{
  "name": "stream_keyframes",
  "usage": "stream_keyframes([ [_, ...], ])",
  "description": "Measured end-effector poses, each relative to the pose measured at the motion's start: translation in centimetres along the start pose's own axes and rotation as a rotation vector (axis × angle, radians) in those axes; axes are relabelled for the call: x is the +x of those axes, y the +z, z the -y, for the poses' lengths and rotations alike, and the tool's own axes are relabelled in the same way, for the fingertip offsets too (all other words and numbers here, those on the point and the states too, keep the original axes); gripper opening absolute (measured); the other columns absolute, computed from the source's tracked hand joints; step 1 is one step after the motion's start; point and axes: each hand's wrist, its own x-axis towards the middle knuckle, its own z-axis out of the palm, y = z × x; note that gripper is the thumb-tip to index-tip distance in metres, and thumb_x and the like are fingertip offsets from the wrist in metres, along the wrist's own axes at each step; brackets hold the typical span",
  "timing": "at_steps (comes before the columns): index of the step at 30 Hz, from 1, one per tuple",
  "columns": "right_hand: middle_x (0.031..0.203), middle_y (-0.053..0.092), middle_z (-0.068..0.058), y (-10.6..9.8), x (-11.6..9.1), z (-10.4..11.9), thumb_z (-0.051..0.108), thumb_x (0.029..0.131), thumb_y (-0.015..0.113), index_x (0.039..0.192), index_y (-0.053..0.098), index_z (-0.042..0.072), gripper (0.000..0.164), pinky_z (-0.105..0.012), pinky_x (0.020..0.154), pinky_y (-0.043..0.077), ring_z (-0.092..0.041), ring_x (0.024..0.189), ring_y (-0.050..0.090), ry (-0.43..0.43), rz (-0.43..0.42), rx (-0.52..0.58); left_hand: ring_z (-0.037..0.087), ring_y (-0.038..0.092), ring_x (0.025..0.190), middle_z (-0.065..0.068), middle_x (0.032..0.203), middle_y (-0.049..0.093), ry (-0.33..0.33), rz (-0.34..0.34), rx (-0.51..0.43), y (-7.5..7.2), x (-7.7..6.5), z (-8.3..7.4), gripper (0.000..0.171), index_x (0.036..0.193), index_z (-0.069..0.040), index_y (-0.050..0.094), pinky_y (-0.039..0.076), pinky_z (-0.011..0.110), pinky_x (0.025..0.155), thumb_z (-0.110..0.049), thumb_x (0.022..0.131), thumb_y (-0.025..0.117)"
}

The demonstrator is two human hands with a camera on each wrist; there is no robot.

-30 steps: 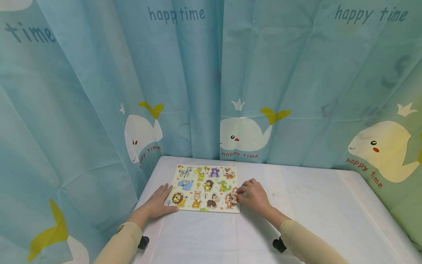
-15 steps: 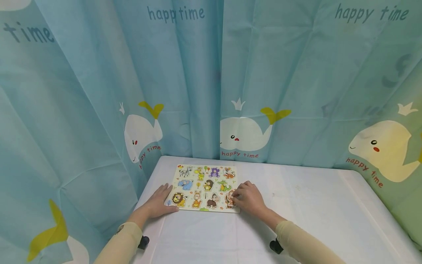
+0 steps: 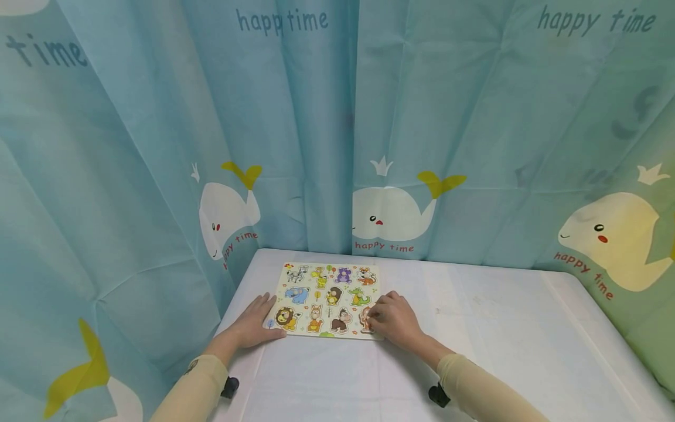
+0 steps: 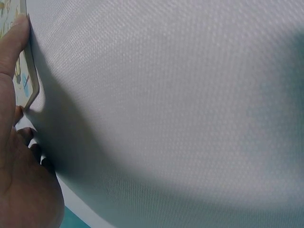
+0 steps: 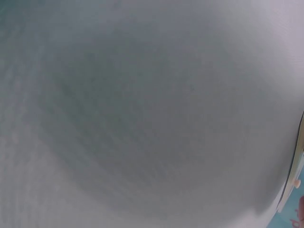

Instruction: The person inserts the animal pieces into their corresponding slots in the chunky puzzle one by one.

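An animal puzzle board [image 3: 348,337] lies flat on the white table, with zebra, giraffe, elephant, lion and other animals in its places. My left hand [image 3: 255,325] rests at its left side, fingers spread and thumb along the front left corner; in the left wrist view the thumb [image 4: 15,40] lies over the edge. At the front right corner my right hand [image 3: 396,319] pinches an orange-brown monkey puzzle piece [image 3: 365,320], right over the monkey place. The fingers hide most of that piece. In the right wrist view only the board's edge [image 5: 297,154] shows.
The white table [image 3: 501,340] stretches to the right of the board and toward the front. A blue curtain [image 3: 316,146] with white whales hangs close behind the table and along its left side.
My right hand has moved a little left with the monkey piece, from beside the printed monkey to right over it. The left hand and the board have stayed put.
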Motion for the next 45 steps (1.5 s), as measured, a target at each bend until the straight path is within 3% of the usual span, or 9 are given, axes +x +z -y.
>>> stream_keyframes([
  [28, 0.082, 0.065, 0.012, 0.1, 0.03, 0.11, 0.023, 0.079, 0.085, 0.081, 0.08, 0.024, 0.005, -0.034, 0.076, 0.047, -0.014, 0.088, 0.053, -0.027, 0.011, -0.027, 0.044, 0.01, 0.154, 0.022, 0.168, 0.016, 0.001, 0.006, 0.002, 0.17, 0.57, 0.4, 0.11, 0.162, -0.003, 0.026, 0.017, 0.062, 0.122, -0.058, 0.082, 0.079],
  [45, 0.082, 0.064, 0.012, 0.08, -0.09, 0.14, 0.023, 0.083, 0.08, 0.081, 0.08, 0.02, 0.004, -0.034, 0.075, 0.045, -0.013, 0.089, 0.052, -0.037, 0.027, -0.009, 0.046, 0.012, 0.153, 0.025, 0.166, 0.019, 0.017, -0.013, 0.001, 0.06, 0.12, 0.07, 0.109, 0.16, 0.0, 0.028, 0.018, 0.063, 0.121, -0.054, 0.082, 0.081],
])
